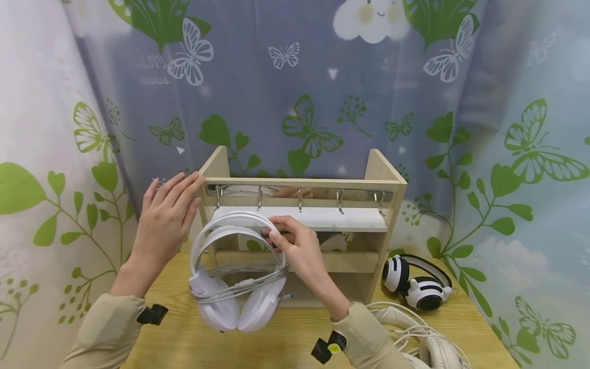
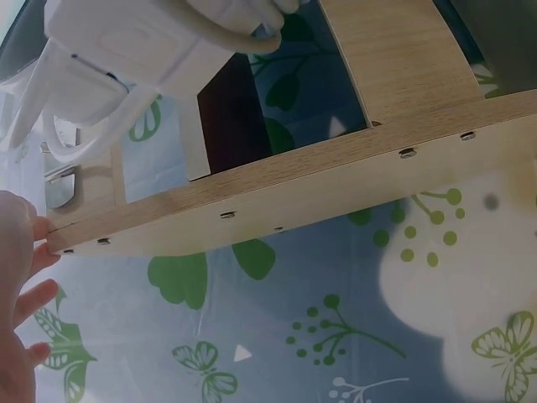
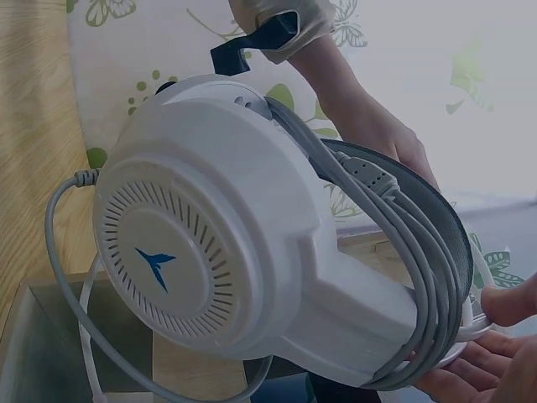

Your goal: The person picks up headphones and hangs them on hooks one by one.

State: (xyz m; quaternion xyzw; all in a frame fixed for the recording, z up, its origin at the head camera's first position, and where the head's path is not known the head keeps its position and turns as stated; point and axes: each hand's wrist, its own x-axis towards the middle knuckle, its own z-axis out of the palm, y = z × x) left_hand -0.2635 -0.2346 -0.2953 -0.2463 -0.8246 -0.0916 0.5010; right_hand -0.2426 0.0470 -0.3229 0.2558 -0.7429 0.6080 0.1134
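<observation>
White headphones (image 1: 218, 310) with a grey cable wound round them hang in front of a small wooden shelf (image 1: 389, 225). My right hand (image 1: 301, 248) grips their headband on its right side. In the right wrist view, a slotted ear cup (image 3: 180, 252) with a blue mark fills the middle. My left hand (image 1: 163, 220) rests on the shelf's upper left corner, fingers straight. Its fingertips touch the shelf's side panel (image 2: 252, 206) in the left wrist view. Several metal hooks (image 1: 300, 199) line a rail across the shelf's front, just above and behind the headphones.
Black-and-white headphones (image 1: 430, 294) lie on the wooden table (image 1: 295, 343) right of the shelf. Nearer, partly behind my right sleeve, are cream headphones (image 1: 440, 353) with a loose white cable. A patterned curtain (image 1: 286, 102) hangs behind the shelf.
</observation>
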